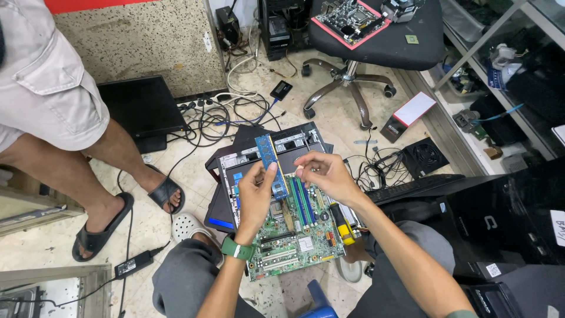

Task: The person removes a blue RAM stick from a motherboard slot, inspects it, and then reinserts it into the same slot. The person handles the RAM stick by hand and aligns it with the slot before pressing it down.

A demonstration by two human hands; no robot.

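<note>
My left hand point(254, 197), with a green watch on its wrist, holds a long blue memory stick point(270, 162) upright by its lower end. My right hand point(325, 174) is pinched shut just right of the stick; whether it holds anything small I cannot tell. Both hands hover over a green motherboard point(294, 238) that rests on my knees, with blue memory slots point(301, 200) under my right hand. A screwdriver with a yellow and black handle point(342, 224) lies on the board's right edge.
Another person in sandals stands at the left point(88, 176). A swivel chair point(376, 41) carries a second board at the back. Cables point(223, 115) and a power strip litter the tiled floor. A black computer case point(500, 224) stands at right, a keyboard point(412, 188) beside it.
</note>
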